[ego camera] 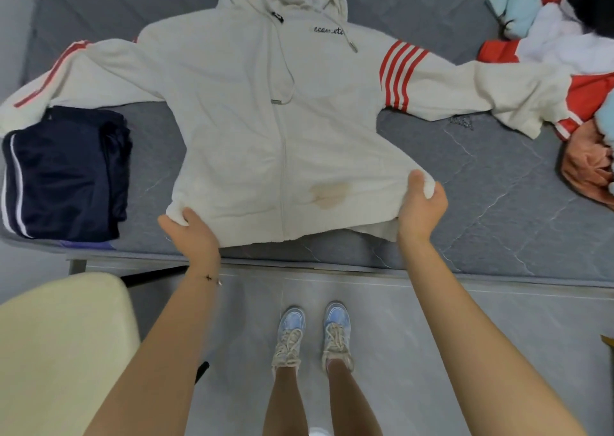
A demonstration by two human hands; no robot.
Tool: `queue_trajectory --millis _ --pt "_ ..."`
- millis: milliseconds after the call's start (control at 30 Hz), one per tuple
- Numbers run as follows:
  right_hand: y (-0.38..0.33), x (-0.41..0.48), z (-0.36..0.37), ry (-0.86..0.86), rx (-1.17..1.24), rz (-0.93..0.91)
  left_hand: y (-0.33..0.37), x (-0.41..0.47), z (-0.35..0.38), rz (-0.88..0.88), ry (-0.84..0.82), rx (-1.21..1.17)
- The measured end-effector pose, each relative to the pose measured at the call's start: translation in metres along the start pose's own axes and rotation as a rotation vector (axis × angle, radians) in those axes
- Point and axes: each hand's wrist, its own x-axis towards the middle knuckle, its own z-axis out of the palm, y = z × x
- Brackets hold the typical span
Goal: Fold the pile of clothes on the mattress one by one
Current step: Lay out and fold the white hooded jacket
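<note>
Holding: both hands grip the bottom hem of the cream-white zip hoodie with red sleeve stripes. The left hand has the left corner and the right hand has the right corner, with fingers curled round the cloth.
Hands: they are well apart, one at each corner, so the hem is pulled wide.
Why: a flat, smooth hoodie is easier to fold, so I think this is the spreading-out step.
Hoodie place: it lies front up in the middle of the grey quilted mattress, with its hem at the near edge.
Hoodie direction: the hood points far and the hem is near. Its long line runs near to far, and the sleeves stick out left and right.
Done stack: the folded dark blue trousers with white stripes sit on the left, just beside the left sleeve.
Waiting heap: the mixed pile of red, white, light blue and orange clothes is at the far right, touching the right cuff.
</note>
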Motion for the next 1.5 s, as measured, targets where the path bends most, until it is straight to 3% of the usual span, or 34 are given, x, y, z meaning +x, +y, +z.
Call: queue_trajectory --millis 100,233,500,600,700,800,1000,1233,1500 --pt "0.015 0.004 -0.005 0.004 -0.245 -0.007 -0.017 0.002 -0.006 0.017 -0.099 0.208" --pt "0.039 0.007 -0.014 -0.041 -0.522 0.124 -0.038 -0.002 -0.012 -0.121 -0.231 0.411" --pt "0.040 0.020 -0.024 -0.031 -0.824 0.086 -0.039 -0.003 -0.021 -0.212 -0.153 0.568" --pt "0.033 0.018 -0.018 -0.117 -0.999 -0.083 -0.032 -0.017 -0.011 0.001 -0.195 0.815" --pt "0.023 0.016 -0.003 -0.271 -0.962 -0.254 -0.019 -0.030 0.015 0.279 -0.373 0.955" --pt "0.013 0.020 0.012 -0.366 -0.986 -0.284 -0.010 -0.042 0.045 0.388 -0.545 1.013" --pt "-0.006 0.042 0.038 -0.465 -1.097 -0.341 0.016 -0.043 0.104 0.536 -0.655 1.043" --pt "-0.030 0.084 0.072 -0.501 -1.205 -0.362 0.049 -0.025 0.165 0.668 -0.750 1.161" --pt "-0.065 0.160 0.064 -0.313 -1.206 -0.262 0.095 -0.024 0.252 0.868 -0.827 1.184"
